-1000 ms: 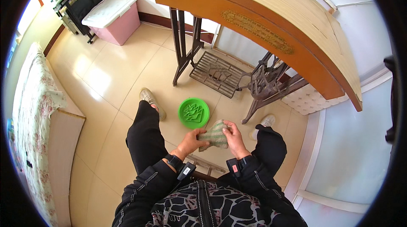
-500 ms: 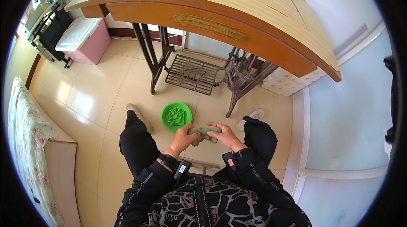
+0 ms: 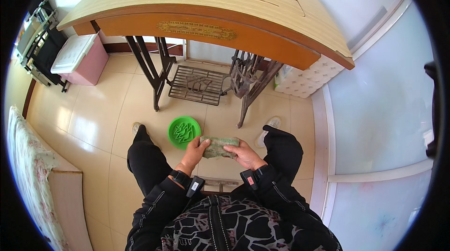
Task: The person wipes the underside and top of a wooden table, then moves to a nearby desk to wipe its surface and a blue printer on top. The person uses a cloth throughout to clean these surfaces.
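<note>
A green-striped grey cloth [image 3: 216,145] is folded into an oblong pad and stretched level between my hands. My left hand [image 3: 192,152] grips its left end, thumb on top. My right hand [image 3: 243,154] grips the right end, also with the thumb over it. Just beyond my left hand, a round green plastic bowl [image 3: 174,137] with raised zigzag ridges inside lies on the tiled floor between my feet.
An old treadle sewing table [image 3: 272,45] stands ahead, its iron treadle [image 3: 187,92] underneath. A pink lidded bin [image 3: 91,68] is at back left, a cloth-draped low cabinet [image 3: 33,166] at left, a frosted panel [image 3: 375,106] at right, a white tufted piece [image 3: 307,82] behind the table.
The crumpled cloth is now flatter and squarer between my hands, which have shifted slightly. My view has turned, so the table and bowl sit further left.
</note>
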A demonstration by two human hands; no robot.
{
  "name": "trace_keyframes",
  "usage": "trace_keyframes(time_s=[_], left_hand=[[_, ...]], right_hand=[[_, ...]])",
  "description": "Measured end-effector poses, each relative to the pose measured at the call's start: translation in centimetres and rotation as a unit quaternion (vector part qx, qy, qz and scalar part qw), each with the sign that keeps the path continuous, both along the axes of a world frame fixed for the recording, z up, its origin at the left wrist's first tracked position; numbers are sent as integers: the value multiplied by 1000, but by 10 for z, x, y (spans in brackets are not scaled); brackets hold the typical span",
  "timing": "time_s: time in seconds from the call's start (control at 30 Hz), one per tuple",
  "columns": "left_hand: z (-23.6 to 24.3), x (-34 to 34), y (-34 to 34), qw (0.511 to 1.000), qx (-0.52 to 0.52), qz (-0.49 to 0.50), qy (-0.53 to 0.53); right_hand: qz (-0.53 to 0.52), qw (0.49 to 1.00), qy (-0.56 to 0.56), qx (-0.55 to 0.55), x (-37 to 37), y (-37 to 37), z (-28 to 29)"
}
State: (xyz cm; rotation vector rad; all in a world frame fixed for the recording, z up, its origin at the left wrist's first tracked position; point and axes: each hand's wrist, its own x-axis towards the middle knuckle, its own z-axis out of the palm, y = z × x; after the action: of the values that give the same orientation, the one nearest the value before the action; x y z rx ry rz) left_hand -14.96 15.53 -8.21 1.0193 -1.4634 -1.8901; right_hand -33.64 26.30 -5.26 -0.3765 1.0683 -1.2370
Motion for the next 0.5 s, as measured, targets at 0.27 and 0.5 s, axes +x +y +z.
trace_keyframes(time_s=[0.27, 0.5], left_hand=[[-9, 13, -8, 996, 74, -32, -30], [-16, 11, -1, 993, 83, -77, -31]], right_hand=[[-287, 929, 234, -18, -81, -5, 25], [-455, 837, 290, -87, -176, -57, 71]])
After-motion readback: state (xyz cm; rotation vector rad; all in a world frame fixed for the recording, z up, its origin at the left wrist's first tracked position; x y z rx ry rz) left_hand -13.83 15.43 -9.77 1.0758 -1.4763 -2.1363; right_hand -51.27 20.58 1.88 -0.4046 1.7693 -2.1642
